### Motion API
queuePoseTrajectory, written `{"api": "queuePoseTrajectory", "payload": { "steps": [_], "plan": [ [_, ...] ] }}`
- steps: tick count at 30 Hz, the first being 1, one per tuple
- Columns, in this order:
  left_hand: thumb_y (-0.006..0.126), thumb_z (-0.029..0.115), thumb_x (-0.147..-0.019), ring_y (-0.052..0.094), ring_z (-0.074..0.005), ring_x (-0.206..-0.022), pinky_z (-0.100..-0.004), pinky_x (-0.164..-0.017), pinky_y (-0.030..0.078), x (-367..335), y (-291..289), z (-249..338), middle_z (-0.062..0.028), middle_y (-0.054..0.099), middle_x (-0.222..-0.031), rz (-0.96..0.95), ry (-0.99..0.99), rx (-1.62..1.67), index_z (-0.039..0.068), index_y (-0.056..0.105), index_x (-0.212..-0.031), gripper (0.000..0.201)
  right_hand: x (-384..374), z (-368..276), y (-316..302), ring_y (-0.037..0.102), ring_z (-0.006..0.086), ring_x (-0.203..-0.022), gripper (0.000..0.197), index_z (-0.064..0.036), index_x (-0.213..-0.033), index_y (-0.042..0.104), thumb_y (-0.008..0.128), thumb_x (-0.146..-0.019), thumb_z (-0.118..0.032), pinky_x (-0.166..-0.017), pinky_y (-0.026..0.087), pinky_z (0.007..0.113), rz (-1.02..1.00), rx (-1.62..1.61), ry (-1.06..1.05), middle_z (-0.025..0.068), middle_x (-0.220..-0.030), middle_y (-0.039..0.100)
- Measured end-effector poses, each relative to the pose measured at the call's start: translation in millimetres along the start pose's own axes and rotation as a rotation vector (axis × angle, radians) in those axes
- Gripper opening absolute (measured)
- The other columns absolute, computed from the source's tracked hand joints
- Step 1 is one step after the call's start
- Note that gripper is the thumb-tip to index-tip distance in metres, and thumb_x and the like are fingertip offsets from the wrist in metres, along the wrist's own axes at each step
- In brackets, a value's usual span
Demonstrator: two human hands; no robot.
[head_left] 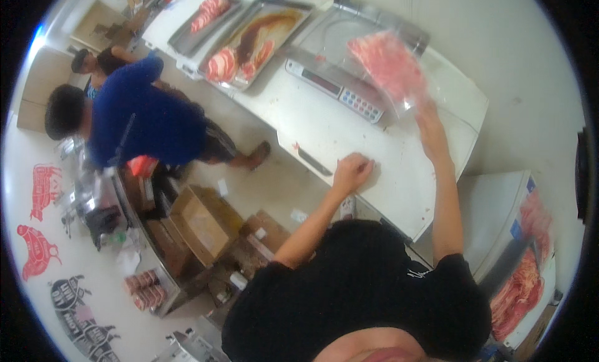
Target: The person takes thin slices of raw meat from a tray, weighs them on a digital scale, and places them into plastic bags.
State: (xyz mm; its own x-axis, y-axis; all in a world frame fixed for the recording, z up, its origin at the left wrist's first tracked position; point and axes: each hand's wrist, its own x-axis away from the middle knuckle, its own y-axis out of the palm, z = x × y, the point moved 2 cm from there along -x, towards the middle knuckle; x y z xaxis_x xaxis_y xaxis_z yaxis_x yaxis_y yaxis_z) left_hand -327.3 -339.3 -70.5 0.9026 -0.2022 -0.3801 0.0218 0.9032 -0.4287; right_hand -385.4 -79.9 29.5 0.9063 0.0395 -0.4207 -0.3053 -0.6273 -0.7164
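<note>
My right hand grips the near end of a clear plastic bag of sliced meat, which is slightly blurred. The bag is over the right part of a digital scale with a metal platform and a keypad on its near side. Whether the bag rests on the platform or hangs just above it, I cannot tell. Curled into a loose fist, my left hand rests on the near part of the white worktop, with nothing visible in it.
Beyond the scale lie a metal tray with meat pieces and juices and a second meat tray. A person in blue bends at the left, another behind. A cardboard box stands lower left; more meat lies lower right.
</note>
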Motion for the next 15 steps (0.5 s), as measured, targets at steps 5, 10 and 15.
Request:
{"api": "queuePoseTrajectory", "payload": {
  "steps": [5,10,15],
  "plan": [
    [0.075,0.018,-0.089,0.058,-0.0279,-0.063,-0.0394,-0.060,0.047,6,2,-9,-0.0121,0.060,-0.070,-0.032,-0.008,-0.010,0.002,0.066,-0.075,0.023,130,8,-62,0.056,0.0293,-0.136,0.029,-0.0023,-0.129,0.068,0.061,-0.101,-0.006,-0.118,0.039,0.039,0.081,0.023,0.131,0.0150,-0.140,0.064],
    [0.073,0.014,-0.089,0.062,-0.0260,-0.069,-0.0367,-0.064,0.048,1,10,-23,-0.0123,0.065,-0.076,-0.059,-0.004,-0.027,0.002,0.068,-0.081,0.016,250,65,-116,0.065,0.0163,-0.116,0.022,-0.0022,-0.120,0.073,0.066,-0.100,-0.007,-0.103,0.049,0.031,0.418,-0.263,0.548,0.0086,-0.124,0.073],
    [0.071,0.009,-0.095,0.063,-0.0196,-0.080,-0.0363,-0.074,0.054,35,14,-114,-0.0088,0.069,-0.090,0.140,-0.182,0.011,0.002,0.068,-0.096,0.007,292,30,-166,0.070,0.0197,-0.103,0.019,-0.0059,-0.112,0.076,0.065,-0.101,-0.016,-0.095,0.053,0.035,0.505,-0.157,0.696,0.0082,-0.110,0.077]
  ]
}}
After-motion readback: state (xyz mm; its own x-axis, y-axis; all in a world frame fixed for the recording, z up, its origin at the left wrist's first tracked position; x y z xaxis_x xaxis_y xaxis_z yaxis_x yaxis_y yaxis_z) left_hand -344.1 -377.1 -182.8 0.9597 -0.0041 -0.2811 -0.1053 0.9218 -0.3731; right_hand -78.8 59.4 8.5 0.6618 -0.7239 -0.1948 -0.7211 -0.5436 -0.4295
